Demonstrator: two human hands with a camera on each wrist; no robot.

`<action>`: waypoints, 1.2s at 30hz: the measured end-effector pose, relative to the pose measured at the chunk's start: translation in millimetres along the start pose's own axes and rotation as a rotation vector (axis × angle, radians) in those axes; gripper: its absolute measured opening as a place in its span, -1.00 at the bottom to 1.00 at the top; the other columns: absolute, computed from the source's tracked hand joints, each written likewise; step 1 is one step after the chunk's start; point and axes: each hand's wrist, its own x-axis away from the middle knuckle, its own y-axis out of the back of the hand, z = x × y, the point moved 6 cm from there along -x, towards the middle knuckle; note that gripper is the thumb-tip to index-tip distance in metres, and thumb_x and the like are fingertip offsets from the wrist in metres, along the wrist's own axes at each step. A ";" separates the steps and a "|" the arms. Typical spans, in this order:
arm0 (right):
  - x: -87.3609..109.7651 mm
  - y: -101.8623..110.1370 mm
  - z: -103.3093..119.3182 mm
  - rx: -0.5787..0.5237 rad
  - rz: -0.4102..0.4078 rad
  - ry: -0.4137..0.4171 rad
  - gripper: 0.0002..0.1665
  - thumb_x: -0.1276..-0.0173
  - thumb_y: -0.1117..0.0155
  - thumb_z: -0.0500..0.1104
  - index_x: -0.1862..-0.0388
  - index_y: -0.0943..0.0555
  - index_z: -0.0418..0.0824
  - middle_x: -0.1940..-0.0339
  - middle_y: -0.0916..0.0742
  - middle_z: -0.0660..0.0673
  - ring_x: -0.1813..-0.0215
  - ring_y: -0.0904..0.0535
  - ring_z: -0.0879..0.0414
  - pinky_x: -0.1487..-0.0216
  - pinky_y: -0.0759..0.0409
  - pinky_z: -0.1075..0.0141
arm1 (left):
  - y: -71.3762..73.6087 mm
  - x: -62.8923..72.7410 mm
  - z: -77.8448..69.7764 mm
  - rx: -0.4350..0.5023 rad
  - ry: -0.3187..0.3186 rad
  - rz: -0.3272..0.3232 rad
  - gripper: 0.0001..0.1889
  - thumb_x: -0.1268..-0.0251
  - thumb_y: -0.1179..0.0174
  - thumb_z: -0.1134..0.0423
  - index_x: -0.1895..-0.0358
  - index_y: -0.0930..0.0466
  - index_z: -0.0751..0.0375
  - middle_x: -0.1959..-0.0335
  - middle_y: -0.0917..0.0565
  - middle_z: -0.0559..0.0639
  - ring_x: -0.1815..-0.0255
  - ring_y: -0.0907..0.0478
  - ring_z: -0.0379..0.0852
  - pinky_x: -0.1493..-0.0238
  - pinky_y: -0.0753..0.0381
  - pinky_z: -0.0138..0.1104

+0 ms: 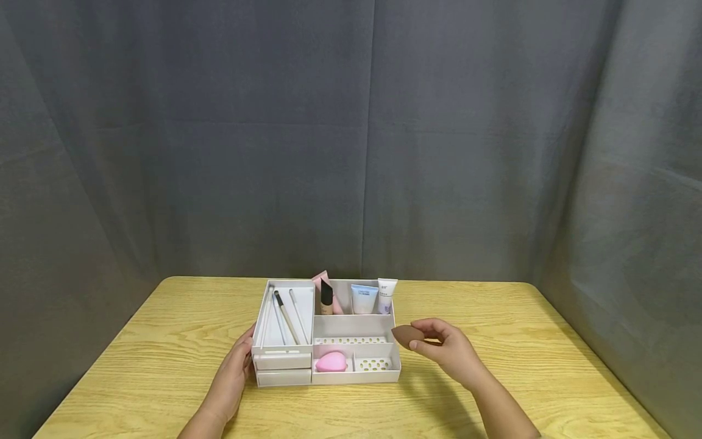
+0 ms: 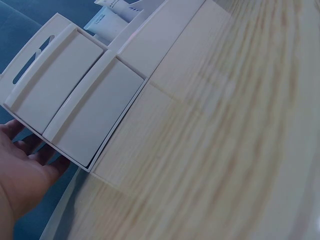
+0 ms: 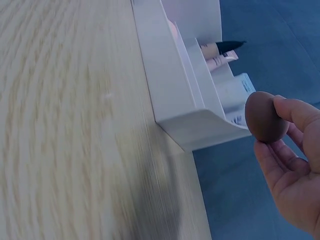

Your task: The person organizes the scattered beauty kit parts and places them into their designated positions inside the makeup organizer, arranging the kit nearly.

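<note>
A brown makeup sponge [image 1: 408, 336] is pinched between the thumb and fingers of my right hand [image 1: 446, 350], just beyond the right edge of a white makeup organizer [image 1: 284, 378]. In the right wrist view the sponge [image 3: 265, 117] shows its rounded end. My left hand [image 1: 233, 373] rests against the organizer's left side; in the left wrist view its fingers [image 2: 42, 152] touch that side by the two drawers. A pink makeup sponge [image 1: 331, 362] lies in the front compartment. To its right is a small compartment with a dotted floor [image 1: 375, 364].
Several makeup brushes [image 1: 286, 317] lie in the organizer's upper left tray. At its back stand a foundation bottle [image 1: 326, 299], a pink tube [image 1: 336, 303], a blue-white tube [image 1: 364, 299] and a white tube [image 1: 386, 296]. Grey curtains [image 1: 263, 152] surround the wooden table [image 1: 548, 366].
</note>
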 end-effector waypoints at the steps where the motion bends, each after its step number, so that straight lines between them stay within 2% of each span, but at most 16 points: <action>1: -0.5 -3.0 1.0 -0.005 0.010 0.007 -0.53 -0.27 -0.40 -0.17 -0.12 -0.58 -0.30 -0.07 -0.67 -0.23 -0.10 -0.60 -0.01 0.01 -0.66 0.32 | 0.0 0.0 0.0 -0.001 -0.001 0.000 -0.38 -0.62 0.49 -0.01 -0.57 0.08 0.25 -0.60 0.01 0.22 -0.57 0.08 0.16 -0.06 -0.18 -0.78; 9: -4.8 -28.0 7.1 -0.066 0.117 0.069 -0.53 -0.28 -0.38 -0.19 -0.11 -0.56 -0.38 -0.08 -0.65 -0.33 -0.08 -0.60 -0.05 0.04 -0.65 0.38 | -0.1 -0.3 0.1 0.003 0.003 0.000 -0.38 -0.62 0.50 -0.02 -0.57 0.08 0.25 -0.60 0.01 0.22 -0.57 0.07 0.17 -0.07 -0.19 -0.78; 16: -6.6 -43.2 9.1 -0.058 0.150 0.101 -0.57 -0.27 -0.38 -0.25 -0.07 -0.57 -0.43 0.00 -0.68 -0.37 0.01 -0.64 0.03 0.10 -0.64 0.44 | 0.1 -0.9 0.5 0.001 0.015 -0.011 -0.38 -0.61 0.50 -0.01 -0.57 0.07 0.25 -0.59 -0.02 0.20 -0.56 0.05 0.14 -0.08 -0.20 -0.77; 21: -8.2 -50.6 9.3 -0.056 0.162 0.121 -0.58 -0.24 -0.38 -0.29 -0.04 -0.57 -0.46 0.03 -0.69 -0.39 0.02 -0.65 -0.02 0.12 -0.65 0.42 | 0.1 -0.4 0.5 -0.003 0.009 -0.011 -0.38 -0.61 0.50 -0.02 -0.57 0.07 0.25 -0.59 -0.01 0.20 -0.56 0.04 0.11 -0.08 -0.20 -0.77; 24: -8.7 -54.0 9.9 -0.038 0.165 0.124 -0.58 -0.22 -0.39 -0.29 -0.02 -0.59 -0.45 0.06 -0.71 -0.37 0.02 -0.65 -0.04 0.13 -0.65 0.42 | 0.2 -0.2 0.9 -0.006 0.006 -0.014 -0.38 -0.62 0.48 -0.02 -0.57 0.05 0.25 -0.59 -0.04 0.20 -0.46 -0.16 -0.25 -0.09 -0.21 -0.76; 26: -8.9 -56.1 10.5 -0.028 0.168 0.123 -0.59 -0.21 -0.40 -0.28 -0.02 -0.59 -0.44 0.08 -0.71 -0.36 0.04 -0.65 -0.04 0.14 -0.64 0.43 | 0.3 -0.2 0.9 -0.005 0.003 -0.018 -0.38 -0.62 0.48 -0.02 -0.56 0.04 0.26 -0.58 -0.06 0.20 -0.29 -0.24 -0.54 -0.10 -0.23 -0.74; 28: -9.0 -58.1 11.3 -0.017 0.172 0.123 -0.59 -0.21 -0.41 -0.27 -0.01 -0.60 -0.44 0.10 -0.72 -0.35 0.05 -0.66 -0.04 0.15 -0.65 0.42 | 0.4 -0.2 1.0 -0.004 0.002 -0.022 -0.38 -0.62 0.47 -0.01 -0.56 0.03 0.26 -0.57 -0.07 0.21 -0.09 -0.23 -0.75 -0.10 -0.25 -0.74; 31: -9.1 -60.8 12.4 0.013 0.173 0.128 -0.60 -0.20 -0.41 -0.27 0.00 -0.61 -0.43 0.11 -0.73 -0.34 0.07 -0.67 -0.05 0.16 -0.68 0.38 | 0.0 -0.2 0.7 -0.001 0.000 -0.023 -0.38 -0.62 0.47 0.00 -0.56 0.03 0.27 -0.57 -0.07 0.22 -0.02 -0.23 -0.81 -0.09 -0.25 -0.74; 36: -11.2 -65.4 13.4 0.118 0.161 0.136 -0.64 -0.19 -0.43 -0.25 0.04 -0.64 -0.36 0.14 -0.74 -0.25 0.11 -0.67 0.01 0.16 -0.66 0.41 | 0.0 0.1 0.5 -0.002 0.002 -0.025 -0.38 -0.62 0.47 -0.01 -0.56 0.03 0.28 -0.57 -0.08 0.23 -0.02 -0.23 -0.80 -0.09 -0.26 -0.74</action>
